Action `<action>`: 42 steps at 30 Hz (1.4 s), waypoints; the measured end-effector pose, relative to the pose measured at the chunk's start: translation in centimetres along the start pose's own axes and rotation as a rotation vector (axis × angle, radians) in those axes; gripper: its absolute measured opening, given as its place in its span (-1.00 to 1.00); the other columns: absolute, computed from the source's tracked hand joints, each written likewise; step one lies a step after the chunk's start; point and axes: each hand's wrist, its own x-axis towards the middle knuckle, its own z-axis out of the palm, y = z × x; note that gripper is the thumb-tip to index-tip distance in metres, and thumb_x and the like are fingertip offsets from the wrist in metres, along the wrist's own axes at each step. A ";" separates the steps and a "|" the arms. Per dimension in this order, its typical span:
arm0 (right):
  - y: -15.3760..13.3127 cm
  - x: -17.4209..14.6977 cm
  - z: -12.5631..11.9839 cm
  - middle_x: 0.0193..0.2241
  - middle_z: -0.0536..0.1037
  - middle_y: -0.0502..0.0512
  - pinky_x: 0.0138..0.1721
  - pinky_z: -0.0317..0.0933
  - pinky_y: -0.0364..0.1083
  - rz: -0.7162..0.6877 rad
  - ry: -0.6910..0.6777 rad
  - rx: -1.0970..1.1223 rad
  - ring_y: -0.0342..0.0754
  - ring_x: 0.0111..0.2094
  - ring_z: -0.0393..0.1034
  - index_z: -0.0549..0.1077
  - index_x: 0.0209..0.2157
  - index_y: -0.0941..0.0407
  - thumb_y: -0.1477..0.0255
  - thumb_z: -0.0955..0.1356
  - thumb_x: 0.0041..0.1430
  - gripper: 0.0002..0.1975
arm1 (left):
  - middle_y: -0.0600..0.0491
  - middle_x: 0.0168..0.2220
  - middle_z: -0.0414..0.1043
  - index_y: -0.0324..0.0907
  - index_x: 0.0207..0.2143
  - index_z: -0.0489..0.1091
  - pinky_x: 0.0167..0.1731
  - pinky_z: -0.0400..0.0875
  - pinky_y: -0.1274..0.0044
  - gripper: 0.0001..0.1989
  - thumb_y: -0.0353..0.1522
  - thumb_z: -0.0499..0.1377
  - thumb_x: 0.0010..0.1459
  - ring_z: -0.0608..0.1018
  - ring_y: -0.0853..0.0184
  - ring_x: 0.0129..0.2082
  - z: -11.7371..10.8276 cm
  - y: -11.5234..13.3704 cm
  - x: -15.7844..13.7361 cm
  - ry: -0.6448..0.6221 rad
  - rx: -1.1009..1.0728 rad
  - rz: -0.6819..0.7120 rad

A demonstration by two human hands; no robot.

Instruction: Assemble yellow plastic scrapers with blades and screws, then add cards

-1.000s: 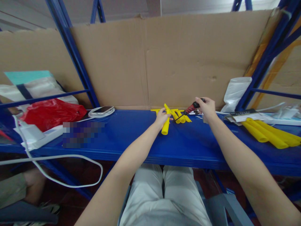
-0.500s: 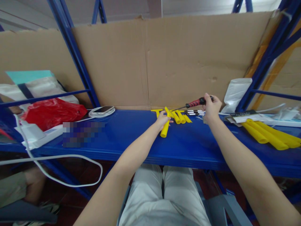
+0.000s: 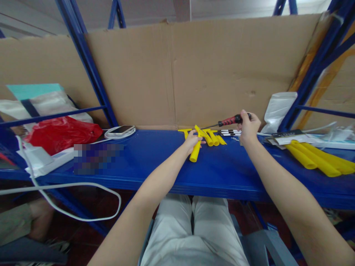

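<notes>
My left hand point(image 3: 191, 140) grips a yellow plastic handle piece point(image 3: 195, 153) that lies on the blue shelf point(image 3: 155, 162). My right hand point(image 3: 248, 127) holds a screwdriver point(image 3: 229, 120) by its red and black handle. Its thin shaft points left, with the tip close to the top of the yellow piece by my left hand. Several more yellow pieces point(image 3: 213, 137) lie just behind, next to a few black and white strips point(image 3: 229, 132).
Long yellow tubes point(image 3: 316, 159) and a flat black and white pack point(image 3: 288, 136) lie at the right, with a white bag point(image 3: 279, 109) behind. A phone on a coiled white cable point(image 3: 119, 130), a red bag point(image 3: 61, 133) and papers sit at the left. Cardboard point(image 3: 216, 70) backs the shelf.
My right hand has lifted the screwdriver from a downward tilt to nearly level, its tip now aimed at the yellow piece. My left hand stays on that piece.
</notes>
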 end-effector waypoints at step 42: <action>-0.5 -0.9 -0.5 -0.63 0.33 -0.07 -0.65 0.10 -0.17 -0.252 -0.246 -0.262 -0.20 -0.68 0.19 0.35 -0.31 0.09 0.09 0.33 0.02 -0.64 | 0.03 -0.19 0.41 -0.07 -0.03 0.10 -0.69 0.26 0.69 -0.53 -0.64 0.03 0.04 0.52 0.47 -0.56 -0.9 -0.3 0.9 0.087 -0.001 0.020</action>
